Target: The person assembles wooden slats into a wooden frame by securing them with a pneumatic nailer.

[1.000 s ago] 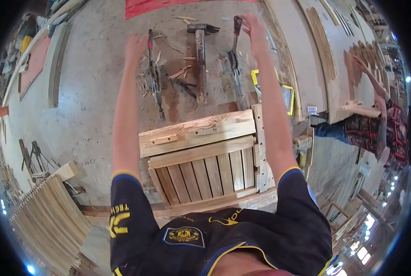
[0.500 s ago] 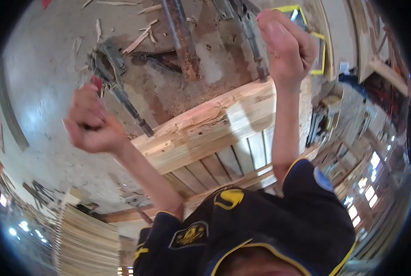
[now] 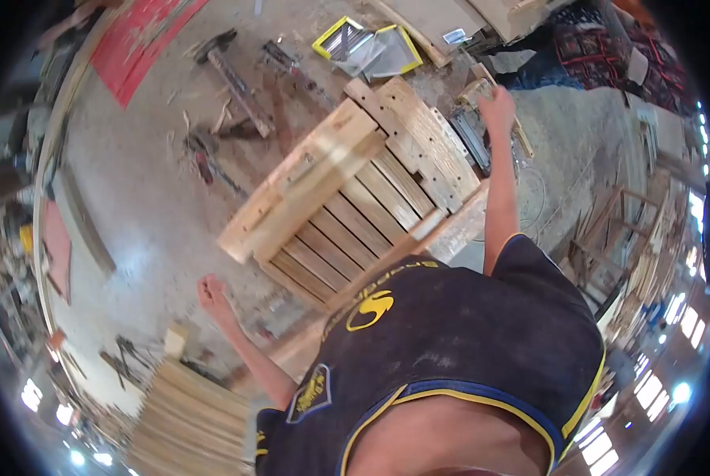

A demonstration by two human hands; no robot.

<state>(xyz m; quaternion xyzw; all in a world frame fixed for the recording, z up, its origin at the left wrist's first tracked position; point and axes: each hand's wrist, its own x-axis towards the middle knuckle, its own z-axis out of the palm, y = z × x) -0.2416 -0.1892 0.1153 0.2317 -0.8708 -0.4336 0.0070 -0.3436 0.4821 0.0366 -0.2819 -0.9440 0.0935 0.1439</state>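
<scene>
A slatted wooden panel (image 3: 339,230) with thick edge rails lies in front of me. My left hand (image 3: 211,292) hangs off its left end, fingers curled in, with nothing visible in them. Far to the right, past a wooden board with drilled holes (image 3: 418,131), my right hand (image 3: 498,113) reaches over a wooden block (image 3: 474,93) and metal parts (image 3: 470,135). Its fingers look closed; whether they grip anything is hidden. Beyond the far rail are two bar clamps, one with a red handle (image 3: 204,166) and another (image 3: 291,67). Neither hand touches them.
A rusty metal post (image 3: 240,87) stands beyond the panel. Yellow-edged frames (image 3: 371,49) lie at the back, a red sheet (image 3: 144,47) back left. Stacked wooden slats (image 3: 184,420) are at lower left. Another person's patterned clothing (image 3: 609,51) shows at upper right.
My left hand has come away from the red-handled clamp and drawn back toward me. My right hand has left the other clamp and moved right. My view has turned and widened over the panel.
</scene>
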